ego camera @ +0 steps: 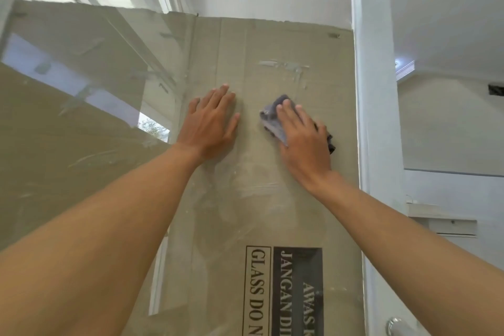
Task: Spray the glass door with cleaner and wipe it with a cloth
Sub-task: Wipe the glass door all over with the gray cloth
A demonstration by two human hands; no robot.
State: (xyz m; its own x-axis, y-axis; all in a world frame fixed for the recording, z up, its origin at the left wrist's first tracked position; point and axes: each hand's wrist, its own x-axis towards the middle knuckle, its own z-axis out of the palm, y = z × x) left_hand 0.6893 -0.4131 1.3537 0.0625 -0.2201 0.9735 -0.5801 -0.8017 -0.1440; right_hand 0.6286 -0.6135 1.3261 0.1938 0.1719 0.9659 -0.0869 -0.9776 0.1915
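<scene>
Grey cloth (275, 120) pinned flat on the glass door (245, 199) under our right hand (302, 139), fingers (286, 109) spread. Left hand (210, 125) beside it, bare, fingers splayed on the glass.

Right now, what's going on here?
A person is wiping a glass door by hand. The right hand presses a grey cloth flat against the pane, while the left hand rests open on the glass beside it. White smears remain just above the cloth. Cardboard printed with a glass warning stands behind the pane. No spray bottle is in view.
</scene>
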